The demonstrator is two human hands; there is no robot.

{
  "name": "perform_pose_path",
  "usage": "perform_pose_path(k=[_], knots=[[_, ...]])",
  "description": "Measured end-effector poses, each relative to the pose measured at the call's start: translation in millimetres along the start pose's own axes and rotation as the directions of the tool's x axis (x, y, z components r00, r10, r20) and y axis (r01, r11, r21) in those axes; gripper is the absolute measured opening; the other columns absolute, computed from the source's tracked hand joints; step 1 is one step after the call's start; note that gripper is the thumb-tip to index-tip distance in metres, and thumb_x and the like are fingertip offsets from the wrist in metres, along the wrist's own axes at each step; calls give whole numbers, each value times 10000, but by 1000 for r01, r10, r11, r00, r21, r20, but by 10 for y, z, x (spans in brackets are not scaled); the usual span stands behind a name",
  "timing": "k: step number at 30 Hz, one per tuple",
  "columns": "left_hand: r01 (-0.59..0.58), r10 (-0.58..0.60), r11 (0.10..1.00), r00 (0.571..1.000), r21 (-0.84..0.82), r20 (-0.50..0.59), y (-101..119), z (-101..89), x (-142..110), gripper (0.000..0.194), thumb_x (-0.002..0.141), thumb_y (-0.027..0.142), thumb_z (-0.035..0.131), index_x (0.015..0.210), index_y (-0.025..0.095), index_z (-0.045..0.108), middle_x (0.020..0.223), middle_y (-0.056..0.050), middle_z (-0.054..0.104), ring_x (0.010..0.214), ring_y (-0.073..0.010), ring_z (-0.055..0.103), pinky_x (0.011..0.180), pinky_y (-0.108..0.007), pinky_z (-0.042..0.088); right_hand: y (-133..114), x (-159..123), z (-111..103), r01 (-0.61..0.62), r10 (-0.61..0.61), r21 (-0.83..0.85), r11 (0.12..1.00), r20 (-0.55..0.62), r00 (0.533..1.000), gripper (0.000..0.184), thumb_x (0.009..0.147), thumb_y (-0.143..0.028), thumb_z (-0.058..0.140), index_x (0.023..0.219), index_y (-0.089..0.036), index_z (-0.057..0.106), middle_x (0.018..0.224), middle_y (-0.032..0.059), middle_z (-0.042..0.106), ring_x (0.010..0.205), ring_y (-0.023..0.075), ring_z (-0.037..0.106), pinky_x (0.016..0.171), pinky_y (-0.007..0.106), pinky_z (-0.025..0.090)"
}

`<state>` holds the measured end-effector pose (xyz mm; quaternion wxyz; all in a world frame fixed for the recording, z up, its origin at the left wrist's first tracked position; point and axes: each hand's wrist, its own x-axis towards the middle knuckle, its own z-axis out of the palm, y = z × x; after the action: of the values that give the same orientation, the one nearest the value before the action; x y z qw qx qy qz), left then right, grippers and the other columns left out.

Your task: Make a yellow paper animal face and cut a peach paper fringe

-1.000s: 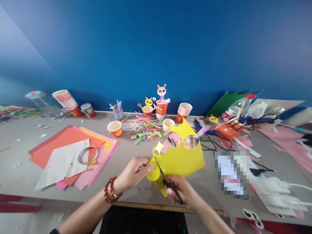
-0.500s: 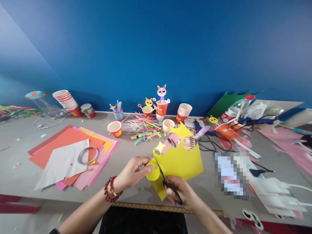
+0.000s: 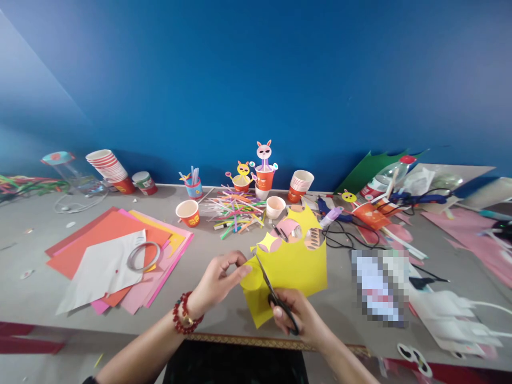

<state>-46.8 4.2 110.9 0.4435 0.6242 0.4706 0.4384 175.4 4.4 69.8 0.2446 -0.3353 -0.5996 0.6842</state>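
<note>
Between the thumb and fingers of my left hand [image 3: 224, 280] is the edge of a round yellow paper piece [image 3: 252, 277]. Its curved outline runs along the large yellow sheet [image 3: 298, 272], whose upper edge has several scooped-out cuts. My right hand [image 3: 298, 312] is closed round the dark handles of the scissors [image 3: 273, 293]. The scissor blades point up and to the left, their tips at the circle's upper right edge. Whether the circle is fully separate from the sheet, I cannot tell.
Stacked coloured paper [image 3: 108, 234] with a tape roll [image 3: 144, 257] lies left. Loose coloured sticks [image 3: 236, 210] and paper cups [image 3: 188, 213] stand beyond my hands. To the right are black cables [image 3: 344, 234], a blurred phone-like object [image 3: 378, 288] and white plugs [image 3: 452, 314].
The yellow sheet has turned a little and its right side has shifted left. The round part now overlaps the sheet more. Both hands have barely moved.
</note>
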Motion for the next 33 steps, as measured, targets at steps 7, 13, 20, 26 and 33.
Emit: perform_pose_path(k=[7,13,20,26,33], knots=[[-36,27,989,998,-146,-63,-93,230,-106,231,957,340,516,897,155,640,1002,-85,609,925,-197,568,845,-289,447,19,9,41,15,-15,-4,1000,-5,1000,565,768,-728,574,624,-206,414,452,-59,425,399,73,360,415,211,272],[-36,36,999,999,-33,-11,-48,188,-92,286,971,343,483,811,146,615,849,-52,596,782,-168,543,732,-254,424,-46,8,7,-39,38,-59,998,-16,999,569,727,-740,605,640,-216,404,467,-48,466,427,98,434,428,214,314],[-55,53,995,998,77,34,15,139,-80,286,969,342,474,810,145,606,848,-56,611,790,-175,566,736,-250,424,-67,33,-20,-41,40,-88,995,-13,999,599,683,-774,618,639,-211,419,471,-34,490,435,107,458,422,210,322],[-59,54,993,997,101,47,49,117,-81,283,969,334,468,795,148,589,827,-44,599,748,-156,547,710,-239,418,-60,39,-23,-62,62,-65,996,-4,998,611,661,-777,639,653,-206,421,483,-35,492,433,99,450,422,205,305],[-56,50,993,997,104,55,64,105,-66,264,963,321,478,794,147,582,807,-32,597,740,-150,551,704,-229,415,-104,24,-22,-6,6,-111,994,3,1000,614,705,-798,570,620,-216,394,465,-49,436,413,85,384,408,211,262]])
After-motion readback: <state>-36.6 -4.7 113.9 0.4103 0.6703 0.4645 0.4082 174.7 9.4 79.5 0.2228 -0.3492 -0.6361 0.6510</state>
